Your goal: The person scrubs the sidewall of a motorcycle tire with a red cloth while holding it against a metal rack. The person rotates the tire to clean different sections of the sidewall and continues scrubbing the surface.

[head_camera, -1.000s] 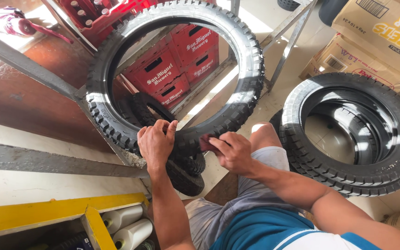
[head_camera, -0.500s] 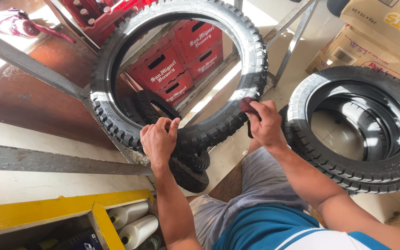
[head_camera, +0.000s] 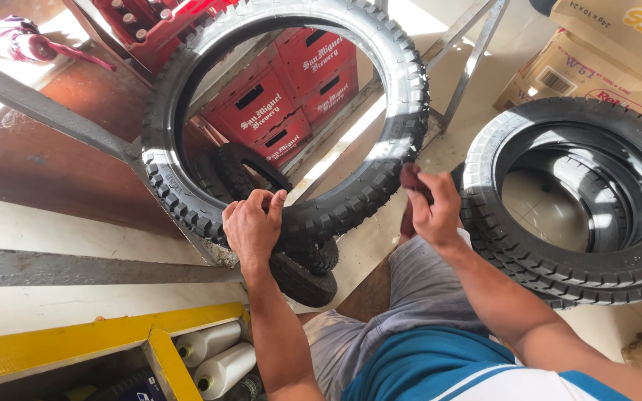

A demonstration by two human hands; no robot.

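Around the big knobby tyre (head_camera: 284, 119), everything placed relative to it, biggest first:

Big tyre: stands upright on its tread, leaning back against the grey steel frame (head_camera: 46, 111), so its round plane faces the camera and its lower arc sits right in front of the person. Black rubber, chunky off-road blocks, looks dusty and matte on the lower right.

Stack of tyres (head_camera: 581, 200): well off to the right of the big tyre, lying flat on the pale floor, shinier sidewalls, finer tread.

Red crates (head_camera: 291, 104): behind the big tyre, seen through its hole.

Cardboard boxes (head_camera: 603, 52): up and right of it, beyond the flat stack.

Small tyres (head_camera: 299, 267): tucked under the big tyre's lower arc, just beside the left hand, partly hidden.

White bottles (head_camera: 213, 356): below and left of it, on a yellow-edged shelf.

Left hand (head_camera: 253, 226): on the bottom-left of the tread, fingers curled over the knobs and thumb spread, gripping the tyre itself. It's the nearer hand, already in contact.

Right hand (head_camera: 434, 208): at the lower-right of the tread, fingers closed around a dark red rag (head_camera: 410, 178) whose top end touches or nearly touches the rubber; can't tell which.

Key relation: the tread curves up and away from the rag, towards the upper right.
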